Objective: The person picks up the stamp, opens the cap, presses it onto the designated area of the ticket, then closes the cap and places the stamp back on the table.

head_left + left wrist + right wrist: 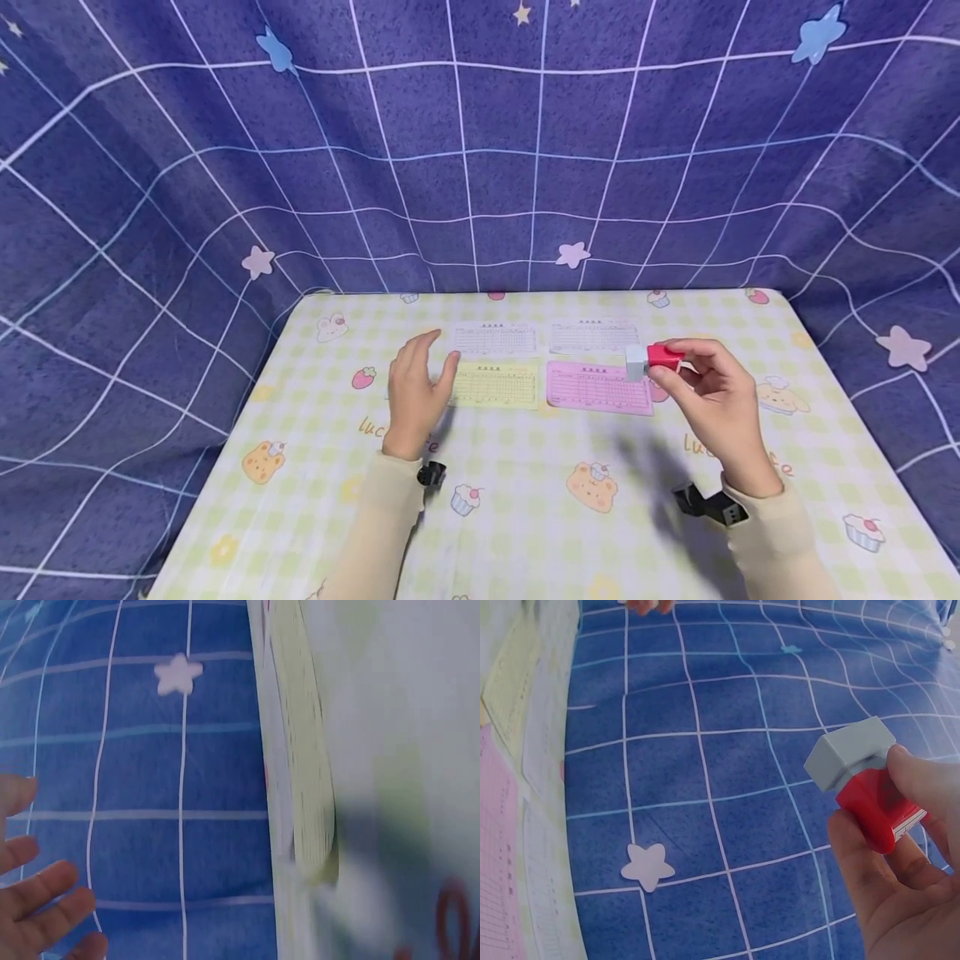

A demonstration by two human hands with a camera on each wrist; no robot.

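Thumb and fingers of my right hand (716,400) pinch a red stamp (664,357) with a light grey cap, held in the air over the right end of the pink form (592,388). In the right wrist view the stamp (874,802) is tilted, its grey cap pointing up and left. My left hand (418,392) hovers at the left edge of the yellow form (495,383), fingers loosely bent, holding nothing. Its fingers (45,900) show at the lower left of the left wrist view. Behind these lie two white forms (495,339), side by side.
A checked tablecloth (525,533) printed with bears, cupcakes and strawberries covers the table. Dark blue curtain (502,183) with a white grid and stars hangs behind and at both sides. Black wrist straps (708,504) sit over the beige sleeves (382,525).
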